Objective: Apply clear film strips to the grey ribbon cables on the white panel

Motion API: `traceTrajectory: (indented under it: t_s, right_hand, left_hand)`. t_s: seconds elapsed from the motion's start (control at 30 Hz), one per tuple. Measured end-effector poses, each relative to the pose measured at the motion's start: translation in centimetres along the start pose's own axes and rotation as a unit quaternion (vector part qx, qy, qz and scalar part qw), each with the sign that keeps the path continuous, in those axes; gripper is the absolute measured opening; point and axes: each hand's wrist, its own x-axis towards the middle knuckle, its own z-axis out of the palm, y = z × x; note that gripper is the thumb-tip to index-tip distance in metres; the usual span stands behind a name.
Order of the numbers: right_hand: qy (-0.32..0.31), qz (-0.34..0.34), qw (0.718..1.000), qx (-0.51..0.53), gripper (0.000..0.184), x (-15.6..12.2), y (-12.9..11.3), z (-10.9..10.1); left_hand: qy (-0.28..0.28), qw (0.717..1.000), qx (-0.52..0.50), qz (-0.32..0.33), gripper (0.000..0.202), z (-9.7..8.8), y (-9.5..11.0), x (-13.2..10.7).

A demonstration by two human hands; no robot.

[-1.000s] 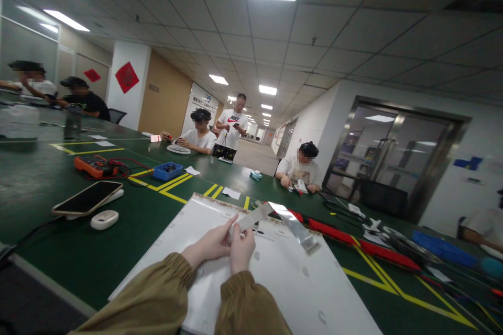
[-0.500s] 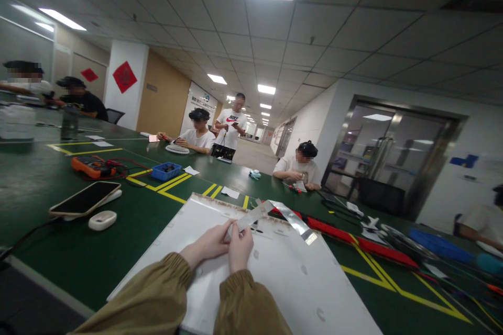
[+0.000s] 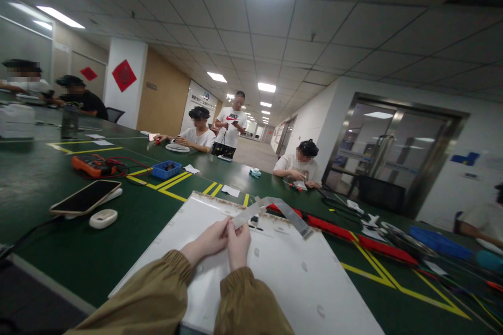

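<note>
Above a large white panel (image 3: pixel 283 277), both of my hands pinch one end of a thin silvery strip (image 3: pixel 291 214). My left hand (image 3: pixel 212 241) comes in from the left with its fingers closed at the strip's near end. Against it, my right hand (image 3: pixel 238 246) grips the same end, thumb up. From my fingers the strip runs up and right, bends sharply, then slopes down to a free end over the panel. The fingertips hide the held end. Brownish marks line the panel's far edge, and dark slots show beneath the strip.
To the left lie a phone (image 3: pixel 86 198), a white oval case (image 3: pixel 102 219), an orange multimeter (image 3: pixel 94 166) and a blue tray (image 3: pixel 166 169). A long red strip (image 3: pixel 361 243) runs along the right, near cables and a blue bin (image 3: pixel 440 242). Several people sit or stand around the green table.
My hands have shifted very slightly left and down with the strip. Its bent free length has turned a little and looks duller. The panel stays where it was.
</note>
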Motion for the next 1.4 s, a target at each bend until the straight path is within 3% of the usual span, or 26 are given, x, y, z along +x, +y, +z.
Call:
traceTrajectory:
  t_s: [0.3,0.6,0.77,0.93,1.13,1.4]
  right_hand:
    - [-0.038,0.009,0.999,0.029,0.024,0.0,1.4,0.5]
    - [-0.040,0.023,0.999,0.006,0.035,-0.3,0.9,0.6]
    - [-0.044,0.016,0.999,-0.012,0.029,-0.5,0.5,0.5]
    - [-0.027,0.006,1.000,-0.013,0.023,-0.3,0.0,0.2]
    - [0.068,0.008,0.997,-0.019,0.022,0.5,0.4,-0.7]
    - [0.049,0.009,0.999,-0.004,0.025,0.3,0.8,-0.4]
  left_hand:
    - [0.017,1.000,-0.022,-0.014,0.029,0.1,-0.3,0.2]
    - [0.020,0.999,-0.036,-0.018,0.030,-0.1,-0.4,0.2]
    - [0.031,0.999,-0.036,-0.007,0.028,0.0,-0.6,0.2]
    - [0.060,0.997,-0.044,-0.017,0.034,0.5,-1.2,0.6]
    - [0.080,0.993,-0.053,-0.069,0.031,0.7,-1.5,1.0]
    - [0.118,0.986,-0.082,-0.081,0.030,0.2,-1.3,1.2]
